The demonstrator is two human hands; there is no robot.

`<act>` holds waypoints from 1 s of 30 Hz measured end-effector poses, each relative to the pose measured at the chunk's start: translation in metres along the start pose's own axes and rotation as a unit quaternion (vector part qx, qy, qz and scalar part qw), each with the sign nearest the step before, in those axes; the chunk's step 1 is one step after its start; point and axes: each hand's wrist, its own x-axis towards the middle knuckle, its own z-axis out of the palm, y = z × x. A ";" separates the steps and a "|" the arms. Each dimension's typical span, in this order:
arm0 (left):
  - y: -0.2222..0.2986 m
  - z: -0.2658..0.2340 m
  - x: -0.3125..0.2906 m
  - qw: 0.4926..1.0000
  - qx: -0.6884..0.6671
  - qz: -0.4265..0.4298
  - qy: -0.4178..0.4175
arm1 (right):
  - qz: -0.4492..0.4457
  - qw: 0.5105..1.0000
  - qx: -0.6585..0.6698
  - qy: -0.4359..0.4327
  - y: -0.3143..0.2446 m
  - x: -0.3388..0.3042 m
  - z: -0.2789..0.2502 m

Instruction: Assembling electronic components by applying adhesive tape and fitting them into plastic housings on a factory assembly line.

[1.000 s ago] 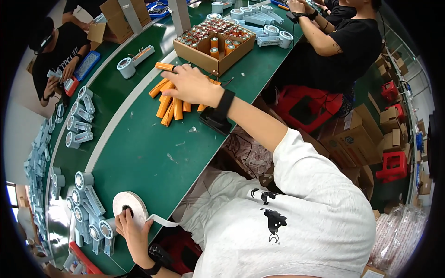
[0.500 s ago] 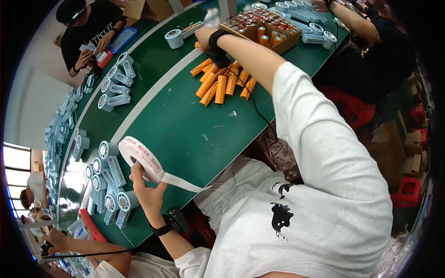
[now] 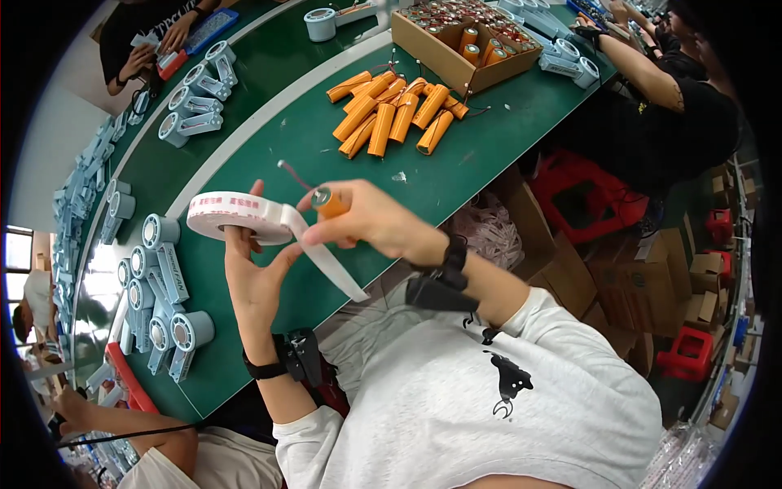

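My left hand (image 3: 254,273) holds a wide roll of white tape (image 3: 236,204), with fingers pushed up through its core and the thumb near the loose strip. That strip (image 3: 330,265) hangs down from the roll toward the table edge. Between the thumb and fingers of my right hand (image 3: 379,220) is an orange cylindrical battery (image 3: 329,204), its end turned up and a thin wire sticking out. The right hand is close beside the roll, its thumb at the strip. Farther off lies a loose pile of orange batteries (image 3: 383,122) with wires.
A cardboard box (image 3: 464,69) of batteries stands beyond the pile. Light-blue handheld fan bodies (image 3: 167,277) cluster at the left, with more (image 3: 195,106) across the pale strip. Co-workers sit at far left, right and lower left. A red stool (image 3: 686,354) stands on the floor.
My right hand has come back from beside the box to the tape roll, bringing an orange battery. The left hand has tilted the roll flatter. The view has shifted slightly.
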 end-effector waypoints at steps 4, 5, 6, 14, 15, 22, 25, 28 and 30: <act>0.008 -0.022 -0.003 0.955 -0.286 -0.056 0.052 | -0.051 0.993 0.019 0.103 0.021 -0.006 0.021; 0.006 -0.033 -0.004 0.957 -0.281 -0.054 0.052 | -0.054 0.993 0.022 0.100 0.018 -0.010 0.020; -0.005 -0.049 -0.005 0.938 -0.324 -0.051 0.114 | -0.044 0.996 -0.030 0.074 0.015 -0.015 0.014; -0.019 -0.058 -0.022 0.921 -0.347 -0.060 0.165 | -0.062 0.996 -0.068 0.007 0.009 -0.038 0.006; -0.013 -0.047 -0.028 0.936 -0.316 -0.086 0.130 | -0.103 0.990 -0.095 0.022 0.010 -0.038 0.010; -0.004 -0.029 -0.043 0.971 -0.219 -0.090 0.033 | -0.287 0.889 -0.332 0.131 -0.002 -0.033 0.047; -0.007 -0.027 -0.045 0.980 -0.178 -0.085 0.028 | -0.341 0.869 -0.334 0.131 -0.002 -0.022 0.059; -0.014 -0.021 -0.047 0.996 -0.027 -0.024 0.084 | -0.399 0.830 -0.353 0.167 0.010 -0.011 0.073; -0.009 -0.021 -0.045 0.994 0.051 -0.007 0.093 | -0.389 0.830 -0.361 0.175 0.013 -0.005 0.071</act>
